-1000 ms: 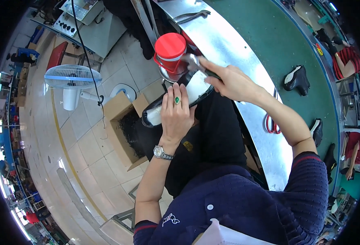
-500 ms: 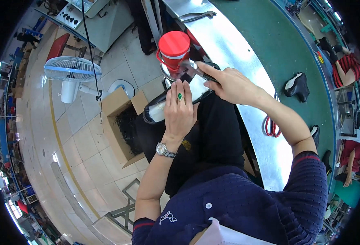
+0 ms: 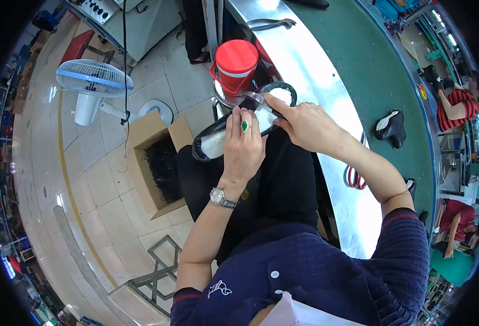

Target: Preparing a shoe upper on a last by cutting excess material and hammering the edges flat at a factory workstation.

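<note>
Support: legs in black cloth trousers point(image 3: 285, 182). The long shoe with a black upper and a white underside point(image 3: 266, 118) lies over the knees, underside up, its long axis running from 8 o'clock to 2 o'clock. Expected handling: light to moderate weight; stiff along the underside, softer at the black edge; likely to turn or slide under sideways load. Take hold across the narrow midsection and bear down toward the legs.

Bare left hand point(image 3: 243, 155): fingers side by side, laid across the midsection; the shoe extends beyond them toward 8 and 2 o'clock. Whether the thumb clamps cannot be determined. Bare right hand point(image 3: 307, 124): closed around the handle of the steel-headed hand tool point(image 3: 254, 98); the shoe lies at its 9 o'clock. Tool head: 10 o'clock from that hand, at the shoe's far edge; contact cannot be confirmed.
</note>
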A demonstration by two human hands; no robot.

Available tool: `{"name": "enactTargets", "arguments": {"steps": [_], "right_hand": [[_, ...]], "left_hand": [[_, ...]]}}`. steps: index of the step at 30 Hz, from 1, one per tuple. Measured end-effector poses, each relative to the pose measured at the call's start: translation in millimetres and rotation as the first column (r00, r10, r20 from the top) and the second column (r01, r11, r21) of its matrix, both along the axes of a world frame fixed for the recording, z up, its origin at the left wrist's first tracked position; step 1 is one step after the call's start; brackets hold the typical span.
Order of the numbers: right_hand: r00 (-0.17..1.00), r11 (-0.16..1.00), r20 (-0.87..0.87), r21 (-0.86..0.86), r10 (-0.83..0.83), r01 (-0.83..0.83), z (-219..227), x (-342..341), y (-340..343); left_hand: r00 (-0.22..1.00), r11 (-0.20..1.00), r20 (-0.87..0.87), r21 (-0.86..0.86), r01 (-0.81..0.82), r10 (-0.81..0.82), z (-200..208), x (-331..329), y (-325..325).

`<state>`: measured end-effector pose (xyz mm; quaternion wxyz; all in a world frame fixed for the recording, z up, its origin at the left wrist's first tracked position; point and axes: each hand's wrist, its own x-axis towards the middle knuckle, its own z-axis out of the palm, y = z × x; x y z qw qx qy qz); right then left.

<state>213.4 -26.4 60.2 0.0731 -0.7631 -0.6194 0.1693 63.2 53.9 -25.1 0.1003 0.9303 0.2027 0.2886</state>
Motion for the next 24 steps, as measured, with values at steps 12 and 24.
{"name": "enactTargets", "arguments": {"steps": [12,24], "right_hand": [[1.000,1.000,0.009,-0.010,0.023,-0.023,3,-7,7],[0.999,0.959,0.030,0.281,0.028,-0.035,-2,-34,7]], "left_hand": [[0.983,0.986,-0.172,-0.147,-0.083,0.057,12,-23,10],[0.985,0.973,-0.142,0.222,-0.066,0.099,-3,-25,-1]]}}
